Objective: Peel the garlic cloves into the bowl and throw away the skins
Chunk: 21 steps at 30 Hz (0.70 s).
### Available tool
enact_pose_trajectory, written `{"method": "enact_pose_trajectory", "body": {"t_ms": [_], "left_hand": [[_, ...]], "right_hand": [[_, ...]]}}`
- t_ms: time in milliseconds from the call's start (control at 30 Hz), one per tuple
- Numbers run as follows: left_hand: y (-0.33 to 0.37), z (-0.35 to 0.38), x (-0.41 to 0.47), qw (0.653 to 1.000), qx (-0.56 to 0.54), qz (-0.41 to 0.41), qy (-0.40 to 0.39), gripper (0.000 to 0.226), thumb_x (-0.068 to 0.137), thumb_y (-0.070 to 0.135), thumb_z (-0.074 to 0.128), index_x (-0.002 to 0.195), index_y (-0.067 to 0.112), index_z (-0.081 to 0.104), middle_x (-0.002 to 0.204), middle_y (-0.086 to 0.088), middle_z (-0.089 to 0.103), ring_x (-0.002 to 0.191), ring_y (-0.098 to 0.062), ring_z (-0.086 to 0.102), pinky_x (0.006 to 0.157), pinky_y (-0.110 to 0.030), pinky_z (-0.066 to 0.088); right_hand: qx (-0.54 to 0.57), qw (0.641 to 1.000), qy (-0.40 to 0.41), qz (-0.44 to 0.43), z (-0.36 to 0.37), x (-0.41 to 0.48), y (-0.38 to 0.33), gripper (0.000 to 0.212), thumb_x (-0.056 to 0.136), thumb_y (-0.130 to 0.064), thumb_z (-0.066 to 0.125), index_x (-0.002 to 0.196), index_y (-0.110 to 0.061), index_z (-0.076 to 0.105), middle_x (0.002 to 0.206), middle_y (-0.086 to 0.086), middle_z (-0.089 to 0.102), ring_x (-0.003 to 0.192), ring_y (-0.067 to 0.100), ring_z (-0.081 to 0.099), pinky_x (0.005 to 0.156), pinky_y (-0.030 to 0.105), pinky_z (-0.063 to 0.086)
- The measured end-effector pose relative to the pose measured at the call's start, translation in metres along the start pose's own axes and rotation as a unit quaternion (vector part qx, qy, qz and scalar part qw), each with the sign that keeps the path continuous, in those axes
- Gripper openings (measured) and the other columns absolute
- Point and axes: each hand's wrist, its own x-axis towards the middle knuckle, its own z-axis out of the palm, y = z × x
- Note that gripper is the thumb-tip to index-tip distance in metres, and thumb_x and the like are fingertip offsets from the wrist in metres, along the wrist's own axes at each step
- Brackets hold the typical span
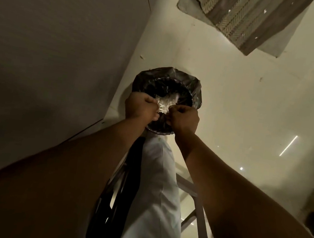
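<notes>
Left hand and right hand were both curled tight, knuckles up, close together. Pale garlic skins were bunched and gripped between them, directly over mouth of black-lined bin. Bin stood on floor beside cabinet front. Step judged: dumping skins. Best approach was lowering hands nearer opening, then uncurling fingers slowly and brushing palms, so papery flakes dropped inside rather than drifting. Bowl and cloves were out of view.
</notes>
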Motion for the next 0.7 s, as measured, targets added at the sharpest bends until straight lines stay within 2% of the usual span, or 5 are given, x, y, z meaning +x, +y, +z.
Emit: {"method": "enact_pose_trajectory", "body": {"t_ms": [100, 267, 367, 533, 700], "left_hand": [[0.0, 0.002, 0.003, 0.999, 0.035, 0.029, 0.01, 0.012, 0.083, 0.006, 0.084, 0.091, 0.013, 0.078, 0.088, -0.011, 0.079, 0.065, -0.019, 0.074, 0.063, -0.032, 0.065], [-0.002, 0.012, 0.007, 0.998, 0.043, 0.044, 0.022, 0.008, 0.093, 0.019, 0.076, 0.084, 0.021, 0.077, 0.084, -0.008, 0.079, 0.075, -0.028, 0.078, 0.071, -0.046, 0.067], [-0.004, 0.015, 0.01, 0.996, 0.055, 0.054, 0.035, 0.012, 0.097, 0.022, 0.071, 0.088, 0.021, 0.078, 0.086, -0.01, 0.078, 0.074, -0.03, 0.077, 0.068, -0.046, 0.067], [-0.005, 0.013, 0.013, 0.996, 0.071, 0.059, 0.011, 0.028, 0.082, 0.006, 0.082, 0.106, 0.02, 0.079, 0.111, -0.005, 0.077, 0.1, -0.023, 0.072, 0.088, -0.038, 0.063], [-0.011, 0.017, 0.015, 0.998, 0.038, 0.052, 0.006, 0.014, 0.09, 0.012, 0.075, 0.094, 0.024, 0.077, 0.098, -0.004, 0.078, 0.091, -0.025, 0.076, 0.083, -0.046, 0.066]], "right_hand": [[-0.024, 0.999, -0.013, -0.024, 0.004, 0.005, 0.005, 0.027, 0.073, -0.027, 0.072, 0.098, -0.024, 0.081, 0.102, 0.001, 0.081, 0.092, 0.025, 0.078, 0.086, 0.047, 0.065], [-0.035, 0.998, 0.025, -0.046, 0.004, 0.0, -0.001, 0.003, 0.079, -0.021, 0.08, 0.078, -0.023, 0.078, 0.081, -0.004, 0.078, 0.077, 0.021, 0.077, 0.08, 0.045, 0.066], [-0.025, 0.997, 0.024, -0.066, 0.006, 0.0, 0.001, 0.023, 0.089, -0.027, 0.068, 0.107, -0.021, 0.082, 0.098, 0.0, 0.081, 0.085, 0.02, 0.078, 0.085, 0.045, 0.065], [-0.062, 0.995, 0.041, -0.073, -0.002, -0.001, -0.001, 0.035, 0.085, -0.017, 0.081, 0.121, -0.018, 0.079, 0.109, -0.003, 0.078, 0.093, 0.011, 0.071, 0.079, 0.02, 0.053], [-0.019, 0.998, 0.034, -0.057, 0.002, -0.002, -0.003, 0.03, 0.088, -0.026, 0.066, 0.114, -0.02, 0.081, 0.101, 0.0, 0.081, 0.088, 0.018, 0.078, 0.088, 0.042, 0.065]]}}
